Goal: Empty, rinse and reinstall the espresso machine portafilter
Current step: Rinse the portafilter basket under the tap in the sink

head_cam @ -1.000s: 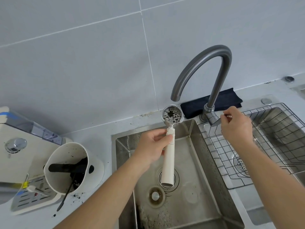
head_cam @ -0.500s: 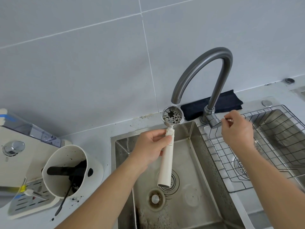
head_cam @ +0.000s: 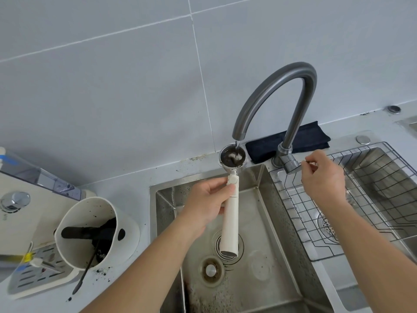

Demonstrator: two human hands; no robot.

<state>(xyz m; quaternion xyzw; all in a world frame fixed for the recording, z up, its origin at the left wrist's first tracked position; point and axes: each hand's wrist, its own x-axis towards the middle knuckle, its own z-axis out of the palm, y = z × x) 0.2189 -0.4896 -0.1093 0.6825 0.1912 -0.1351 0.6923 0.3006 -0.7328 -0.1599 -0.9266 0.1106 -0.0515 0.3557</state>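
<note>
Steel sink (head_cam: 266, 288) set in grey counter, tiled wall behind. Faucet (head_cam: 274, 96) at sink's back edge, water running. Left hand (head_cam: 206, 205) over sink, fingers wrapped on portafilter (head_cam: 231, 213) handle, basket up under the spout. Right hand (head_cam: 323, 177) right of faucet base, fingertips pinching its lever.

Single head-worn wide-angle view, looking forward and down over a sink (head_cam: 266, 233)

The camera sits above the person's forearms, which enter from the bottom edge, and faces the tiled wall (head_cam: 135, 75) behind the counter; the faucet (head_cam: 277, 86) stands near centre, close to the lens, while the wire rack (head_cam: 361, 199) runs off the right edge and the espresso machine (head_cam: 20, 211) is cut by the left edge, lines bowed by the wide lens
</note>
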